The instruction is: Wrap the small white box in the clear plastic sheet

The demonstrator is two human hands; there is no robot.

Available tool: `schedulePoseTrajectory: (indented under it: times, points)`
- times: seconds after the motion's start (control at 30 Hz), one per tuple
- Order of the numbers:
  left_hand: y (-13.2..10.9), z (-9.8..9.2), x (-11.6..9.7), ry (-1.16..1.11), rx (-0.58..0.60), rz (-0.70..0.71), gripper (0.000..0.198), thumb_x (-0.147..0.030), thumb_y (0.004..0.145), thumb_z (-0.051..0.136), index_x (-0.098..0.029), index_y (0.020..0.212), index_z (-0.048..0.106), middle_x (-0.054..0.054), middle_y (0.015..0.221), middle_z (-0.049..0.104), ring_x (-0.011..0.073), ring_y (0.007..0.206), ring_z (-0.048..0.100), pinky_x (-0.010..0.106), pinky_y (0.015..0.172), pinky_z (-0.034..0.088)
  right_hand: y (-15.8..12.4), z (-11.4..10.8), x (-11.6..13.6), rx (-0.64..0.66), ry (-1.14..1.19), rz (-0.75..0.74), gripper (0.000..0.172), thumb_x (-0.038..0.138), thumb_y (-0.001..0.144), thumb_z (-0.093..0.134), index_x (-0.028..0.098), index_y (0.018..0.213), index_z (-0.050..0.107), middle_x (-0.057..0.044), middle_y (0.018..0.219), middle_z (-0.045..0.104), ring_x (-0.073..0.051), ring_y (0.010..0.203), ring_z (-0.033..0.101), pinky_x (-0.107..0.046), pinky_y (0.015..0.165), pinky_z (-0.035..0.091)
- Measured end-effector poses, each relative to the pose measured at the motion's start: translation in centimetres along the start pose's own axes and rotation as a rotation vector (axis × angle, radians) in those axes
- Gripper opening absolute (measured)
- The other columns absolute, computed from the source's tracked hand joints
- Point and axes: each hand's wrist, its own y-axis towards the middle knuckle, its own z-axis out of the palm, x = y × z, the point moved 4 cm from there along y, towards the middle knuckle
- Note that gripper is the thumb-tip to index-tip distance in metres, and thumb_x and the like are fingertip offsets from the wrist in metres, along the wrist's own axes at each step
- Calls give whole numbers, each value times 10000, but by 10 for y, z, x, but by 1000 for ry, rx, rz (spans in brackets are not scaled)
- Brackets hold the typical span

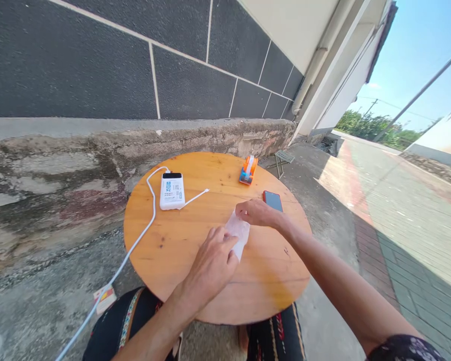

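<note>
A thin, white, crumpled sheet [241,234], which looks like a tissue, lies slantwise on the round wooden table [195,281]. My left hand [216,255] rests over its near left side, palm down, with the index finger and thumb apart on the sheet. At the far end, my right hand [257,212] has its fingers closed on the sheet's edge; the fingertips are partly hidden. Just behind the right hand lies a phone [273,201] with a red edge. Farther back stands an orange and blue tape dispenser [248,169] with a roll in it.
A white power bank [172,192] sits at the left, with a short white cable [195,196] beside it. A long white cable [135,244] runs over the table's left edge. Behind are a dark tiled wall [195,85] and a folding stool [283,157]. My knees are under the near edge.
</note>
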Motion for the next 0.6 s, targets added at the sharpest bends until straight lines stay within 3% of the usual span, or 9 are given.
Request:
schedulePoseTrajectory:
  times: [0.13,0.23,0.33,0.43,0.6]
  points:
    - [-2,1,1,3,-17,-11,325,-54,727,467,-209,933,666,89,1025,549,246,1044,503,377,892,459,2,6,-1,-76,26,6,273,117,771,595,197,1027,643,-50,1046,668,-154,813,630,-235,683,415]
    - [-4,2,0,-4,-35,-38,288,-57,733,469,-192,897,663,98,1025,552,255,1040,508,398,896,461,-18,4,2,-347,106,43,324,125,806,570,188,1124,579,-83,1205,572,-125,761,616,-261,709,446]
    - [-7,3,-1,-21,-50,-57,263,-70,742,479,-189,890,661,101,1050,545,257,1044,515,397,895,467,-56,8,12,-578,249,83,210,137,881,460,189,1024,605,-64,1062,621,-138,771,614,-283,731,471]
    - [-9,4,-2,-26,-61,-72,251,-76,747,479,-187,879,660,101,1078,530,254,1061,519,389,908,463,-91,22,34,-595,401,12,231,153,912,407,203,1009,610,-63,1012,640,-176,917,608,-312,789,488]
    - [-11,7,-3,-44,-72,-106,241,-122,769,489,-192,918,665,97,1105,506,241,1027,540,393,906,464,-116,37,68,-531,434,-87,301,217,901,482,209,1194,548,-87,1180,600,-217,1106,531,-397,959,425]
